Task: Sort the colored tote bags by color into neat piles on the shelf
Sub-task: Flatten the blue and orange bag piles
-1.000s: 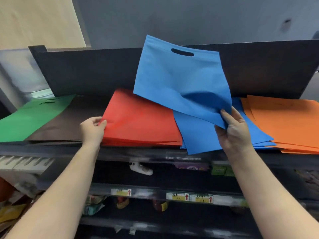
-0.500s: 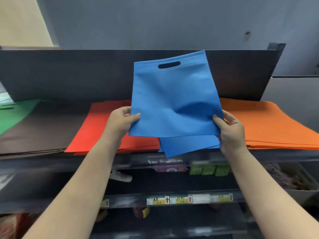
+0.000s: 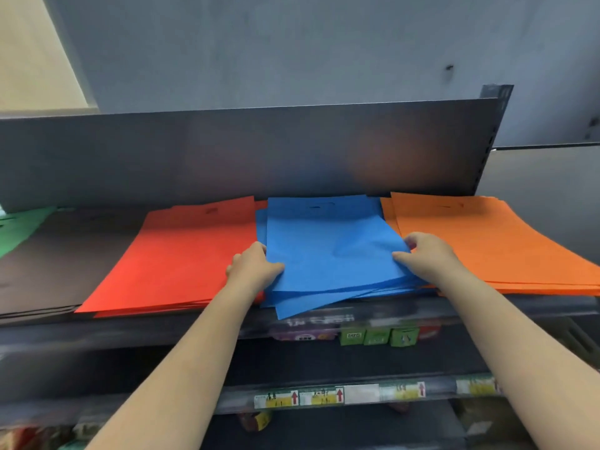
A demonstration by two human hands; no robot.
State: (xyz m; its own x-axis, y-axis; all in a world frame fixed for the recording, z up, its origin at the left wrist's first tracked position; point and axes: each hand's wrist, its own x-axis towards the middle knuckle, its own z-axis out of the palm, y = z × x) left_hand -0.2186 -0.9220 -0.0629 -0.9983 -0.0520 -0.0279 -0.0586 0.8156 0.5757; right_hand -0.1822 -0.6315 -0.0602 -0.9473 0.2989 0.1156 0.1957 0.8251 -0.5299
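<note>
While both hands point(image 3: 256, 267) pinch it, flat blue bag point(image 3: 331, 251) (seemingly nonwoven) lies creased.

Clearance, top shelf point(image 3: 194, 332): open air above the piles, bounded at twelve o'clock by the dark back panel point(image 3: 259, 151), upright directly behind them. Blue pile point(image 3: 331, 254) is hemmed by the red pile point(image 3: 181, 254) at nine o'clock and the orange pile point(image 3: 487, 241) at three, edges touching or overlapping. My left hand point(image 3: 253, 267) fills the red-blue seam; my right hand point(image 3: 425, 254) fills the blue-orange seam. Six o'clock: free approach over the shelf lip, past my forearms. Brown pile point(image 3: 65, 254) and green pile point(image 3: 19, 228) lie far toward nine.
</note>
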